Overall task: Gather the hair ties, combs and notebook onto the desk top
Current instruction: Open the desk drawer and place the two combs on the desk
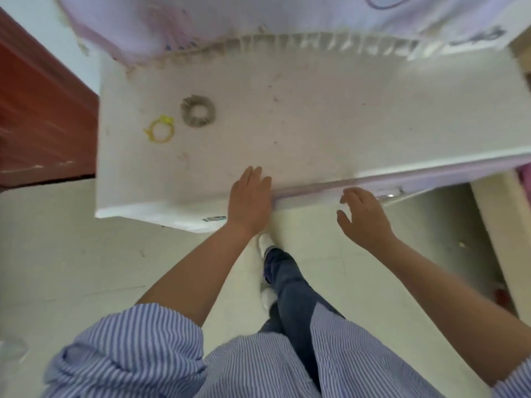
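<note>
A grey fabric hair tie (198, 111) and a thin yellow hair tie (160, 129) lie side by side on the left part of the white desk top (301, 116). My left hand (250, 199) rests flat, palm down, on the desk's front edge and holds nothing. To its right, my right hand (363, 216) hovers just in front of the desk edge with fingers spread and empty, close to a metal drawer handle (388, 195). No comb or notebook is in view.
A red-brown wooden panel (37, 110) stands left of the desk. A pale purple board (201, 21) rises at the desk's back. A second metal handle (214, 218) shows under the front edge. My legs and white shoes (265, 242) stand on the tiled floor below.
</note>
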